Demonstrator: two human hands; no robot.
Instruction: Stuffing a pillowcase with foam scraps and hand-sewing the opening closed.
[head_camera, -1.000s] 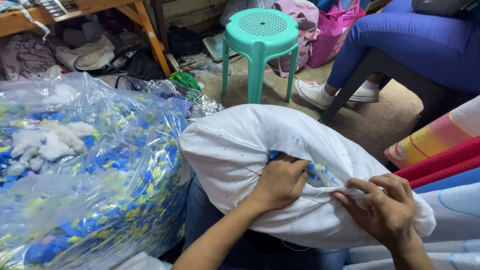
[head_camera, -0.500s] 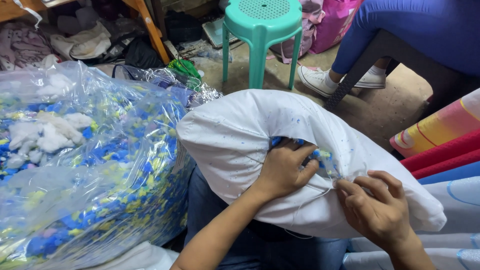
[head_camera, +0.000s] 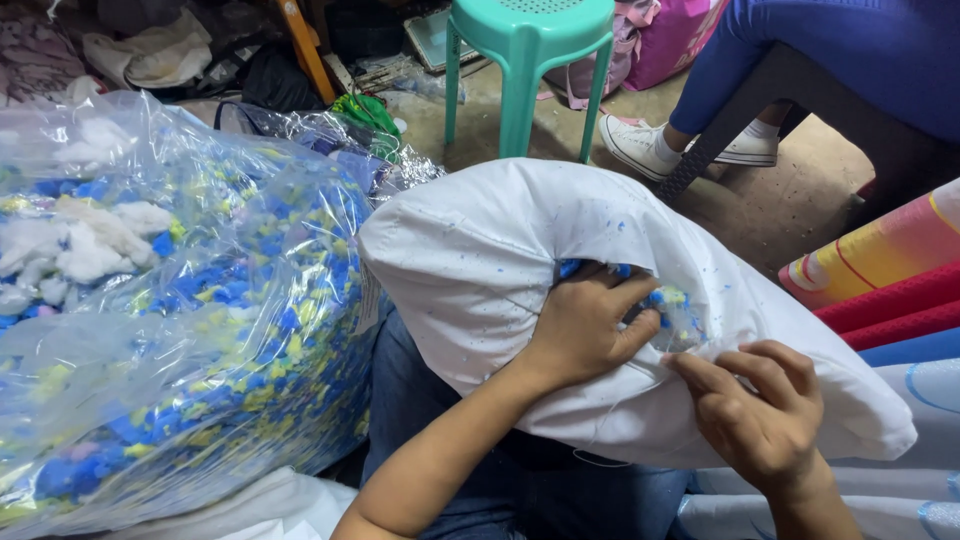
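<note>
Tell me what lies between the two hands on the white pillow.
Between left hand and right hand, the head view shows the white pillow's opening, with blue and yellow stuffing bits showing.

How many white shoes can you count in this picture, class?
2. One white shoe rests on the floor right of the green stool; the other white shoe sits further right, partly behind a dark chair leg. None else visible.

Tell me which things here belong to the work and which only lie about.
In use: white fabric pillow, left hand, right hand, clear plastic bag of blue and yellow foam bits.
Lying about: teal plastic stool, pink bag, rolled coloured fabrics.
</note>
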